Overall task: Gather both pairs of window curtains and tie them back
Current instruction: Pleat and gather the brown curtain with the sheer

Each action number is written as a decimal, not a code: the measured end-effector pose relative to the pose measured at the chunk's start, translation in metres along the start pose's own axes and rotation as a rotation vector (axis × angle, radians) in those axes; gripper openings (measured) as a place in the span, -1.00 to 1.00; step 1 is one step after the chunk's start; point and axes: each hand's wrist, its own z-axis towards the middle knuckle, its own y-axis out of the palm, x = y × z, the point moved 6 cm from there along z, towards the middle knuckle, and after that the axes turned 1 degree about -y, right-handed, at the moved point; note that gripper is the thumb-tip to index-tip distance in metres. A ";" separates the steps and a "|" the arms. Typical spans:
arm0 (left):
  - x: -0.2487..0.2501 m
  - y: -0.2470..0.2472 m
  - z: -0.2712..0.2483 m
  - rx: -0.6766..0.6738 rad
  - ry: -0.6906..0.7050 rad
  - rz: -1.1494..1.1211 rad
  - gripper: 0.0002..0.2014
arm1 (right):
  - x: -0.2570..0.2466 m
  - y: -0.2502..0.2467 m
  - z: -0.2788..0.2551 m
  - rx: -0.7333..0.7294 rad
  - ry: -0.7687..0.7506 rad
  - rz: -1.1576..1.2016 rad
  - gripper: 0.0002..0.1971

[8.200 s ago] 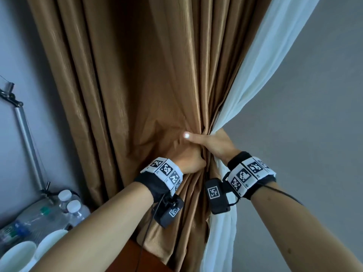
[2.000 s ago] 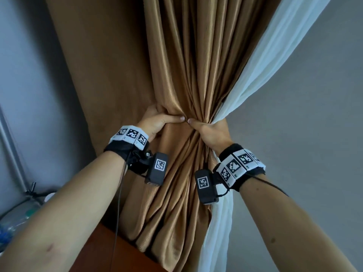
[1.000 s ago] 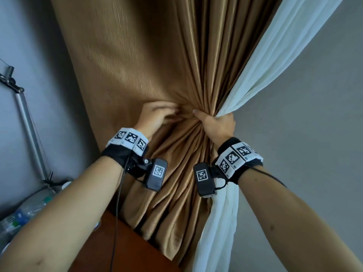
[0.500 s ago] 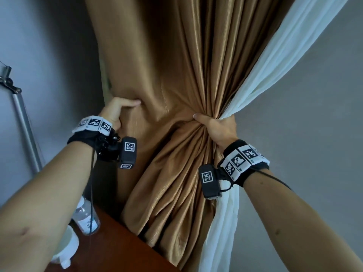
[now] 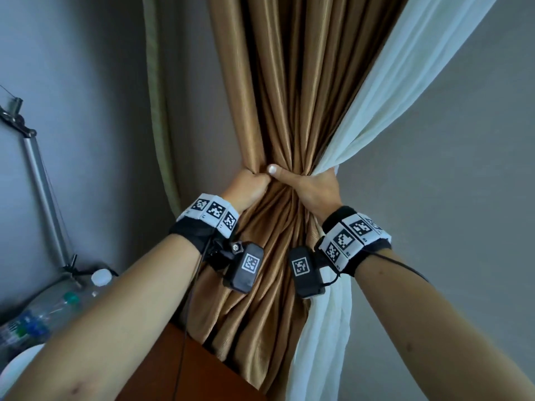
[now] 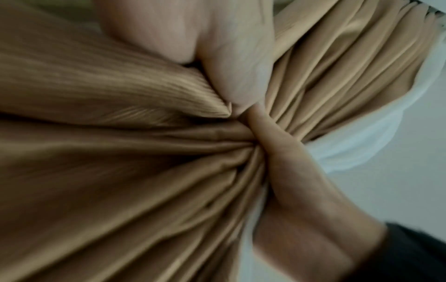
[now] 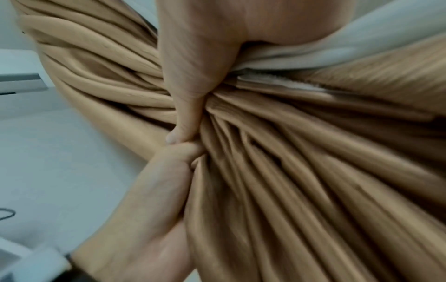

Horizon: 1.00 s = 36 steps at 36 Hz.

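Note:
The brown curtain [image 5: 292, 91] is bunched into one narrow waist in the middle of the head view. My left hand [image 5: 249, 185] grips the left side of that waist with its fingers curled behind the fabric. My right hand [image 5: 314, 188] grips the right side, its thumb lying across the front and touching the left hand. The white sheer curtain [image 5: 405, 82] runs down from the upper right into the right hand's grip and hangs on below. In the left wrist view the brown curtain [image 6: 120, 152] pinches in beside my left hand [image 6: 224, 57]. The right wrist view shows my right hand [image 7: 193, 76] over brown curtain [image 7: 301, 181] and white sheer curtain [image 7: 362, 38].
A grey wall lies behind on both sides. A pale green strip [image 5: 159, 111] hangs left of the curtain. A metal pole [image 5: 43, 183] leans at the left above plastic water bottles [image 5: 58, 302] and a white bowl [image 5: 17, 366]. A brown wooden tabletop [image 5: 173, 369] sits below the curtain.
Half a second ago my left hand held the curtain's left edge far out to the left. It has drawn that edge right into the bunch, beside the right hand, which has kept its grip.

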 end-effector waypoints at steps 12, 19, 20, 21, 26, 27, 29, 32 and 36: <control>-0.003 0.006 -0.010 -0.151 -0.056 -0.102 -0.86 | 0.006 -0.012 -0.003 0.208 0.092 -0.179 -0.31; -0.009 -0.018 0.018 -0.196 -0.117 -0.109 -0.74 | 0.005 -0.016 -0.002 0.171 0.054 -0.089 -0.25; -0.007 -0.018 0.023 -0.216 -0.124 -0.101 -0.71 | 0.006 -0.015 0.000 0.157 0.059 -0.078 -0.25; -0.004 -0.017 0.027 -0.241 -0.134 -0.098 -0.72 | 0.006 -0.014 0.001 0.145 0.066 -0.070 -0.23; 0.001 -0.005 0.043 -0.414 -0.169 -0.076 -0.57 | 0.012 -0.010 0.009 0.071 0.096 -0.016 -0.16; 0.000 -0.001 0.044 -0.452 -0.188 -0.077 -0.49 | 0.013 -0.011 0.010 0.062 0.109 -0.002 -0.16; -0.004 0.005 0.048 -0.491 -0.214 -0.100 -0.41 | 0.015 -0.014 0.013 0.045 0.123 0.018 -0.16; -0.005 0.012 0.054 -0.523 -0.225 -0.117 -0.50 | 0.012 -0.016 0.014 0.006 0.105 0.026 -0.19; -0.008 0.021 0.057 -0.608 -0.257 -0.126 -0.57 | 0.014 -0.020 0.018 -0.058 0.121 0.028 -0.22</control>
